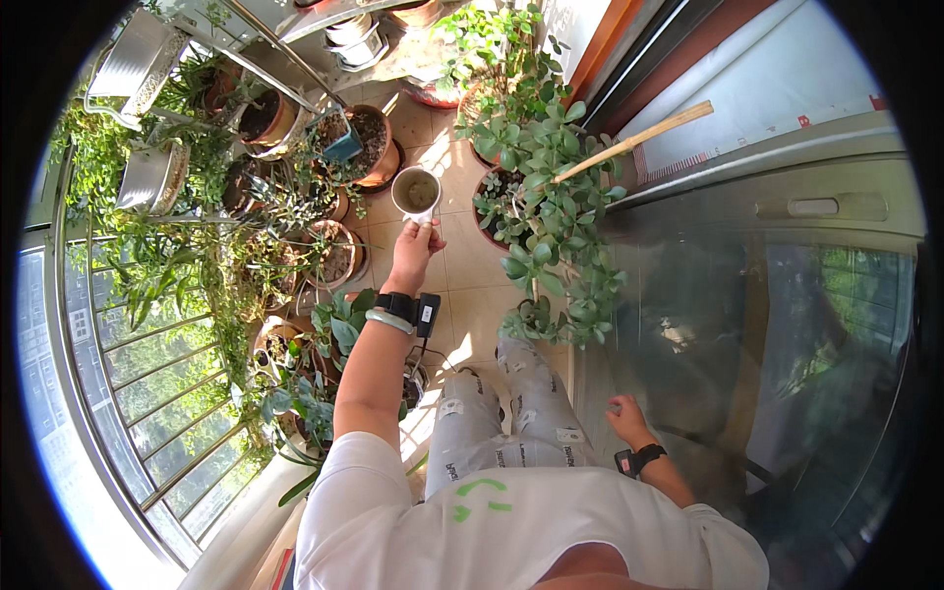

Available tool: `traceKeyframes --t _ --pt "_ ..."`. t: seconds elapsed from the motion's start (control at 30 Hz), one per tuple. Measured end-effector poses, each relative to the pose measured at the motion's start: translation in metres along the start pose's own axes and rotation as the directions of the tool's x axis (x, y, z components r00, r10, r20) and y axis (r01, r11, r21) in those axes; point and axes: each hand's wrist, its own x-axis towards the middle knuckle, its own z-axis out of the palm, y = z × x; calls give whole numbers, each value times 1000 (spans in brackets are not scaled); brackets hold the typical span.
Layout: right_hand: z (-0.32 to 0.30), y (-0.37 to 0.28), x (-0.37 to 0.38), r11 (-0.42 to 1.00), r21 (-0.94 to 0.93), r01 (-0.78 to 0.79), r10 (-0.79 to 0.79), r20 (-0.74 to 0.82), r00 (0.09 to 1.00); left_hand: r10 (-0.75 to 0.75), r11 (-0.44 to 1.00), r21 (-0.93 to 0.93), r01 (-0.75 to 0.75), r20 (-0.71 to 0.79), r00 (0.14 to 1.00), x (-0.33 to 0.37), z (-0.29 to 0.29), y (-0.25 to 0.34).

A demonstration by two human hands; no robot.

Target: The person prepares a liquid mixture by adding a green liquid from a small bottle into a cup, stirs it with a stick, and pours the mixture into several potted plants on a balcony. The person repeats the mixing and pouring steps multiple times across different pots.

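Observation:
My left hand (414, 254) reaches forward over the tiled floor, its fingers closed on the handle of a white mug (417, 193). The mug is seen from above, and its inside looks brownish; whether that is liquid or a stain I cannot tell. Just beyond it to the left stands a terracotta pot (374, 147) of dark soil. To its right is a leafy jade-like plant (551, 197), apart from the mug. My right hand (628, 419) hangs low beside my leg near the glass door, fingers curled, with nothing visible in it.
Potted plants crowd a metal rack (261, 74) on the left, beside a railing (162, 393). A wooden stick (634, 144) slants out of the right-hand plant. The sliding glass door (728, 344) borders my right side. A narrow strip of tiles (472, 265) runs between the plants.

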Motion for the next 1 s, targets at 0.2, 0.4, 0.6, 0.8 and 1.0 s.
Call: traceKeyframes --t 0.2,0.4,0.6,0.8,1.0 --pt "2 16 14 954 231 -189 187 27 982 -19 999 34 18 47 999 83 -10 -5" --pt "3 26 24 943 215 -254 263 -10 965 -50 985 167 33 94 994 167 -29 -15" --pt "12 23 20 928 203 -313 331 -61 942 -77 945 326 15 176 981 244 -41 -38" --pt "29 7 16 859 191 -475 487 -22 873 -63 890 451 -69 271 960 306 -37 -47" --pt "42 -8 5 813 186 -551 558 21 830 -199 729 685 -15 233 952 356 -20 -36"
